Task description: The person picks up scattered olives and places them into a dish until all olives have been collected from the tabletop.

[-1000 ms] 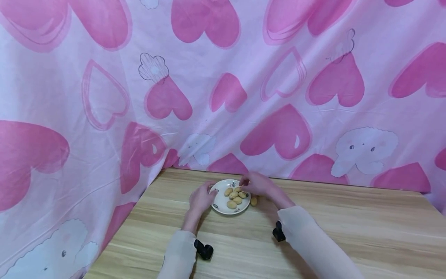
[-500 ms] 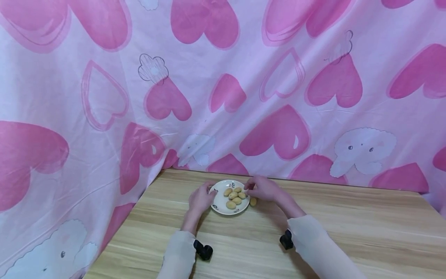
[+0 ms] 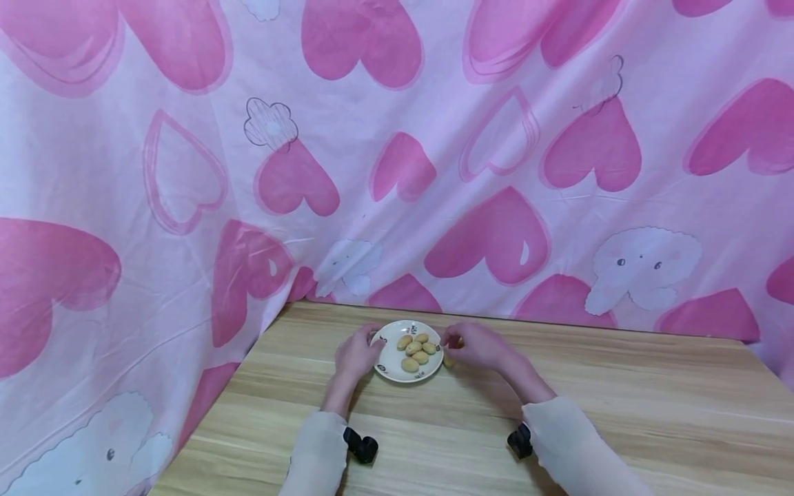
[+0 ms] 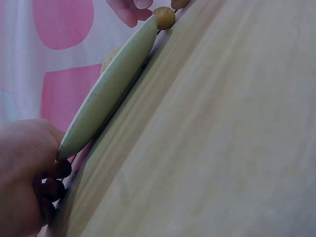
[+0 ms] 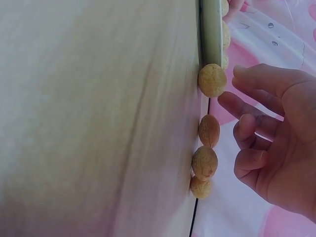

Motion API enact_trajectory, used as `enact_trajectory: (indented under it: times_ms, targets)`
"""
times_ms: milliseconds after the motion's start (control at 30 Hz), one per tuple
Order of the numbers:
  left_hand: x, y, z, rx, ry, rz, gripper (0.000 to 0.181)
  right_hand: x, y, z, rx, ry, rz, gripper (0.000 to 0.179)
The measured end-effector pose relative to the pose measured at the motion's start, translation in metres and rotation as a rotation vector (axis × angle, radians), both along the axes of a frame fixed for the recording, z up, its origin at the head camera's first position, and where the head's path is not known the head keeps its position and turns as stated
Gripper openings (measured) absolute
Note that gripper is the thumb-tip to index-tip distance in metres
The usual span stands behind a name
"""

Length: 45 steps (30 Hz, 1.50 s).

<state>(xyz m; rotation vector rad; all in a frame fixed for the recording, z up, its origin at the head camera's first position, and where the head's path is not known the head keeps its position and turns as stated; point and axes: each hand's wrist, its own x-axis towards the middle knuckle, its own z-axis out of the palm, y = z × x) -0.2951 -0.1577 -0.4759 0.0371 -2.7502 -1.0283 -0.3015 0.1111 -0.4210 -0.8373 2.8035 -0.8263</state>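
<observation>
My left hand (image 3: 356, 355) grips the left rim of a white plate (image 3: 392, 359), thumb over the edge and fingers below, as the left wrist view shows. Several small tan oval pieces, like unshelled nuts (image 3: 413, 349), lie on the plate; their exact kind is unclear. Over the table just right of the plate is my right hand (image 3: 476, 346), thumb and fingers apart and loosely bent, holding nothing. Its fingertips are close to one loose nut-like piece (image 5: 212, 80) against the plate's side. More loose pieces (image 5: 205, 163) lie under the hand, mostly hidden in the head view.
The wooden table (image 3: 434, 434) ends at the back against a pink curtain with hearts (image 3: 490, 234). The cloth also hangs along the left side. Black wrist cameras (image 3: 361, 446) are strapped at both sleeves.
My right hand has drawn back from above the plate to the right and down, now covering much of the loose piece beside it. My left hand keeps hold of the plate.
</observation>
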Motion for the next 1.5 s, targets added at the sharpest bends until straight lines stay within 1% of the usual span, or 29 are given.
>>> enact_trajectory:
  times_ms: [100,267,400,700,933,1133,1333,1500]
  targets:
    - [0.000,0.000,0.000,0.004,-0.003,0.001,0.036,0.002,0.001,-0.001,0.006,-0.012,-0.008,0.011]
    - [-0.001,0.000,-0.001,0.010,-0.008,0.005,0.036,0.003,0.002,-0.004,0.029,0.007,-0.006,0.008]
    - [-0.002,0.000,-0.001,0.010,-0.008,0.006,0.036,0.004,0.003,-0.006,0.043,0.019,-0.013,0.010]
    - [0.000,0.000,0.000,0.001,0.007,0.001,0.036,0.006,0.002,-0.007,0.065,0.008,-0.020,0.018]
    - [0.000,0.000,-0.001,0.002,0.010,0.005,0.035,0.006,0.004,-0.008,0.042,0.009,-0.028,0.018]
    - [-0.002,0.001,-0.001,-0.010,-0.002,0.021,0.034,0.010,0.001,-0.004,0.033,0.045,-0.015,0.017]
    - [0.000,0.001,0.000,-0.008,-0.009,0.012,0.035,0.013,-0.002,-0.001,0.037,0.060,-0.027,0.016]
    - [0.000,0.002,-0.001,-0.006,-0.006,0.016,0.035,0.016,-0.007,0.002,0.038,0.072,-0.022,0.016]
